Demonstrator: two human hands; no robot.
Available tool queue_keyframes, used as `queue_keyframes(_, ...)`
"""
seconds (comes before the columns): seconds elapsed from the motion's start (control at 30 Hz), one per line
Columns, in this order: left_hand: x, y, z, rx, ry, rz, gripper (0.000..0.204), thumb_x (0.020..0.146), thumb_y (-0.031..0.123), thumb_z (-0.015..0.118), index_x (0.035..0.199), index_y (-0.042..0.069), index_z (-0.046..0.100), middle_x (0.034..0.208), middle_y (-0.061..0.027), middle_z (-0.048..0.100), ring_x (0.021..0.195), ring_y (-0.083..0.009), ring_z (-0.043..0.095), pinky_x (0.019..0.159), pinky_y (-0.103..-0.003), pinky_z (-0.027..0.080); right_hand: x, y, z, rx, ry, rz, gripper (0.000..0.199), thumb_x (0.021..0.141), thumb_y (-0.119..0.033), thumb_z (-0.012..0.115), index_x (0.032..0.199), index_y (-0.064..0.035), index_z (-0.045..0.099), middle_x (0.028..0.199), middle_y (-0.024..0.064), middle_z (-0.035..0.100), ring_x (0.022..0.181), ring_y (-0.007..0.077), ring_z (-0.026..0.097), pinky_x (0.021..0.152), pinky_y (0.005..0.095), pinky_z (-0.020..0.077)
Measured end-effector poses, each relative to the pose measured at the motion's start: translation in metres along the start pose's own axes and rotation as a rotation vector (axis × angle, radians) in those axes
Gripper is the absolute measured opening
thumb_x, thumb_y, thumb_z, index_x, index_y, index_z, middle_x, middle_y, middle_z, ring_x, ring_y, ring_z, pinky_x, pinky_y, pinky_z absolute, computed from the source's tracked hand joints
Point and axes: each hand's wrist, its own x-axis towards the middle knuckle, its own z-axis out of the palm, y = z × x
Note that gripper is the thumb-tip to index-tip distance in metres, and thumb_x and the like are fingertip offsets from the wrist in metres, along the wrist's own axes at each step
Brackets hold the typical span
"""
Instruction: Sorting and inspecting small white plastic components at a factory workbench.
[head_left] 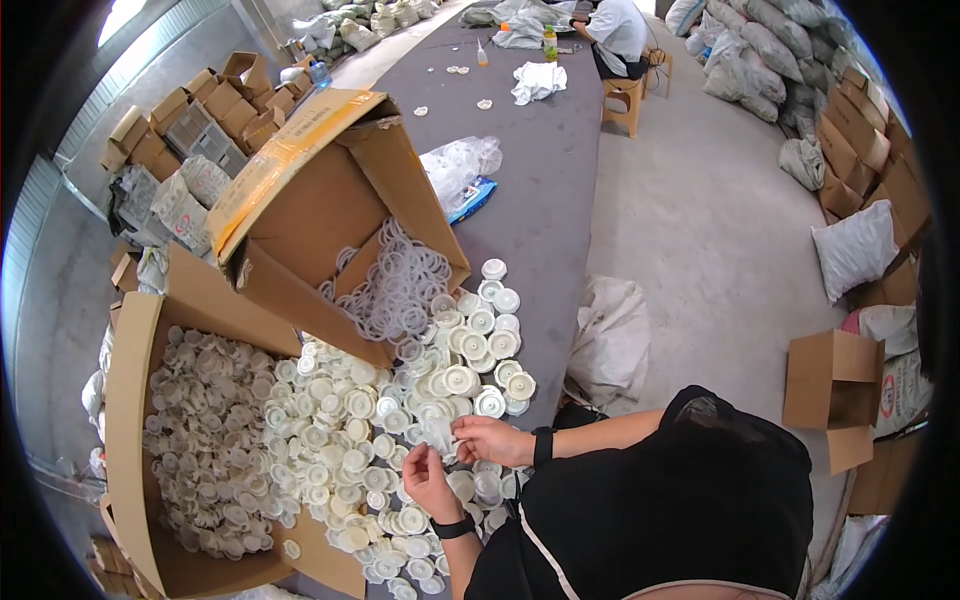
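My left hand (429, 487) and my right hand (492, 441) are close together over a heap of round white plastic caps (340, 440). The fingers of both are pinched. A whitish, partly see-through piece (437, 433) shows at my right fingertips, too blurred to name. What my left fingers hold, if anything, is hidden. Just beyond the hands a tilted cardboard box (310, 200) lies with its mouth toward me, and clear plastic rings (400, 285) spill inside it. More caps fill an open carton (130, 430) on the left.
The grey-covered table (540, 190) runs away from me, with a blue packet (470, 200), plastic bags and a white cloth (538, 82) on it. A person (618, 40) sits at its far end. Sacks and cardboard boxes (835, 385) line the right side.
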Motion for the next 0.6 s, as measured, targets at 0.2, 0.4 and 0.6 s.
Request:
queue_keyframes(0.2, 0.000, -0.018, -0.009, 0.002, -0.112, 0.023, 0.013, 0.075, 0.000, 0.056, 0.088, 0.001, 0.054, 0.081, -0.0037, 0.056, 0.068, -0.0083, 0.050, 0.060, -0.020, 0.041, 0.001, 0.002, 0.004, -0.065, 0.035, 0.004, 0.018, 0.085, -0.016, 0.045, 0.100, -0.0064, 0.045, 0.087, 0.0026, 0.051, 0.069, 0.0100, 0.053, 0.064, 0.0242, 0.0430)
queue_keyframes(0.4, -0.002, -0.011, -0.003, 0.032, -0.078, -0.005, 0.012, 0.076, -0.001, 0.056, 0.088, 0.001, 0.055, 0.079, -0.0026, 0.056, 0.067, -0.0072, 0.049, 0.060, -0.019, 0.040, 0.000, 0.007, 0.008, -0.327, 0.033, -0.061, 0.024, 0.082, -0.018, 0.051, 0.102, -0.0054, 0.044, 0.081, 0.0003, 0.051, 0.066, 0.0075, 0.051, 0.060, 0.0207, 0.0423)
queue_keyframes(0.6, -0.002, -0.016, -0.005, 0.057, -0.076, 0.003, 0.017, 0.075, -0.001, 0.057, 0.091, 0.001, 0.053, 0.080, -0.0022, 0.055, 0.069, -0.0074, 0.049, 0.060, -0.019, 0.039, 0.003, 0.007, 0.002, -0.355, 0.016, -0.084, 0.026, 0.080, -0.014, 0.052, 0.102, -0.0043, 0.043, 0.076, 0.0001, 0.050, 0.063, 0.0068, 0.049, 0.058, 0.0205, 0.0412)
